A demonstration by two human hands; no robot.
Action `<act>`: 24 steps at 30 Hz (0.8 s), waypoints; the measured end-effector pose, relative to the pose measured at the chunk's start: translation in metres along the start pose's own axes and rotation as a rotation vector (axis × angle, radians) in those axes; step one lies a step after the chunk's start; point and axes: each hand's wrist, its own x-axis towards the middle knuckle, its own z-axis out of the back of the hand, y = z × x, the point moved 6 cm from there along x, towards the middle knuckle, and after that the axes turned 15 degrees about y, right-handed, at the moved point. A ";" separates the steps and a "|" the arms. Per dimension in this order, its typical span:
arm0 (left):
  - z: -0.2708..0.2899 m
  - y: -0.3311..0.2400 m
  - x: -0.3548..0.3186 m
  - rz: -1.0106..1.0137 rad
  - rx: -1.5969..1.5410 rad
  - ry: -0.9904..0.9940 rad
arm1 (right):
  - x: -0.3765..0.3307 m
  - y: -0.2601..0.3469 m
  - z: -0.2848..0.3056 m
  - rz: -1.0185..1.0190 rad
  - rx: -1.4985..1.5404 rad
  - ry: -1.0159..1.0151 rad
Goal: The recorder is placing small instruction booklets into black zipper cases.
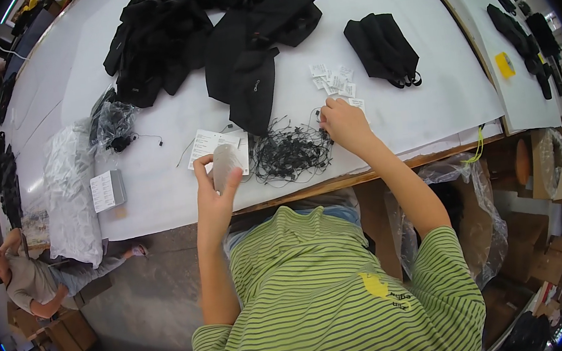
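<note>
My left hand [215, 196] grips a grey hang tag [226, 165] between thumb and fingers, in front of white printed cards [204, 146] lying on the table. My right hand [345, 125] is pinched at the right edge of a tangled heap of black tag strings [290, 155]. A thin black string with a small dark end shows at its fingertips. Just beyond that hand lie several small white printed labels [336, 82]. Black garments [242, 63] are piled farther back, one hanging toward the strings. Another folded black garment [383, 48] lies to the right.
On the left are a stack of white cards [107, 191], a clear bag of black strings [113, 121] and a long white plastic package [71, 190]. The table's wooden edge [336, 182] runs before me. Below right stands a plastic-lined carton [484, 222]. A person [38, 276] sits at left.
</note>
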 end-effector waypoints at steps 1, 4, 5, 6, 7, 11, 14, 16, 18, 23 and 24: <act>-0.006 -0.004 -0.001 -0.021 0.043 0.039 | -0.001 -0.001 0.000 -0.001 0.001 -0.001; -0.018 -0.007 -0.003 -0.066 0.057 0.062 | -0.002 0.004 0.011 0.044 -0.005 -0.017; -0.020 -0.008 -0.003 -0.091 0.030 0.054 | -0.005 0.004 0.019 0.037 0.058 -0.047; -0.021 -0.008 -0.003 -0.090 0.030 0.050 | -0.008 0.005 0.027 0.028 0.123 -0.077; -0.023 -0.004 -0.003 -0.041 0.016 0.073 | -0.010 0.006 0.032 0.031 0.124 -0.075; -0.034 -0.002 -0.002 0.020 0.008 0.139 | -0.019 0.007 0.049 -0.005 0.298 -0.137; -0.041 -0.006 -0.003 -0.006 -0.005 0.109 | -0.026 0.011 0.054 0.012 0.635 -0.175; -0.044 0.002 -0.003 -0.045 -0.055 0.102 | -0.033 0.027 0.057 0.055 0.935 -0.186; -0.049 0.003 -0.003 -0.086 -0.108 0.097 | -0.042 0.058 0.047 0.120 1.644 0.018; -0.048 -0.020 -0.006 -0.391 0.247 -0.058 | -0.056 0.096 0.061 0.157 1.175 -0.101; -0.048 -0.019 -0.007 -0.390 0.248 -0.057 | -0.057 0.100 0.066 0.166 1.116 -0.152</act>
